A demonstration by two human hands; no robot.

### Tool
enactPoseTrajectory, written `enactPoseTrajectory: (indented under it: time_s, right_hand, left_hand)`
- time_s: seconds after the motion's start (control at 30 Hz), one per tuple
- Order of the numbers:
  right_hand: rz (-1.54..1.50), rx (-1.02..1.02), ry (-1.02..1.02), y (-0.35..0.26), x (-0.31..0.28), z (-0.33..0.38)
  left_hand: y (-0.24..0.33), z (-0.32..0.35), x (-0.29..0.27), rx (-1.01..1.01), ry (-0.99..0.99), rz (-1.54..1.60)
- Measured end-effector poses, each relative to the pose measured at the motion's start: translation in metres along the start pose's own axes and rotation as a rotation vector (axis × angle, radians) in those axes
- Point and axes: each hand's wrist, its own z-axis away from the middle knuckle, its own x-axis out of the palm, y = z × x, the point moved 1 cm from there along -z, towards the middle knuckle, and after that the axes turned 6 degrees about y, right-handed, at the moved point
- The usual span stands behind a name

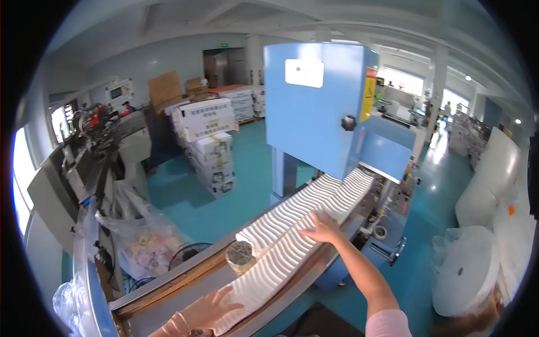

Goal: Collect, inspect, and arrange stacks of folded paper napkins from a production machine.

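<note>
Two long rows of white, wavy-edged stacked pieces (269, 281) lie side by side in a trough (168, 295) that runs up under a blue machine. My left hand (216, 309), with bangles on the wrist, rests on the near end of the right-hand row, fingers spread. Further up, my right hand (321, 226) lies across the top of the rows with its fingers apart. A short round block (240, 256) with a mottled grey end stands against the near end of the left-hand row. Part of another block shows beneath my left wrist.
The blue machine housing (314, 106) with a black knob rises over the trough's far end. Stacked cartons (210, 146) stand behind. Left are a clear bag of scraps (149, 241), a fan (190, 255) and another machine (106, 140); right, large plastic-wrapped rolls (466, 269).
</note>
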Motion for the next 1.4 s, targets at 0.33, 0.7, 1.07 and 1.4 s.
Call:
enactPoseTrajectory:
  time_s: [0.33, 0.7, 1.07, 1.4]
  right_hand:
    - [0.011, -0.131, -0.161, 0.02, -0.002, -0.011]
    - [0.138, -0.123, -0.042, -0.004, -0.004, -0.012]
    - [-0.302, -0.314, 0.309, -0.017, -0.051, 0.043]
    - [-0.285, -1.116, 0.229, -0.293, -0.058, 0.179]
  left_hand:
    - [0.006, 0.008, -0.011, -0.089, -0.105, 0.111]
    - [0.005, 0.019, 0.008, -0.011, 0.003, 0.026]
    - [0.042, 0.049, -0.048, -0.03, 0.271, 0.006]
    - [0.25, 0.264, -0.093, -0.613, 0.416, -0.2]
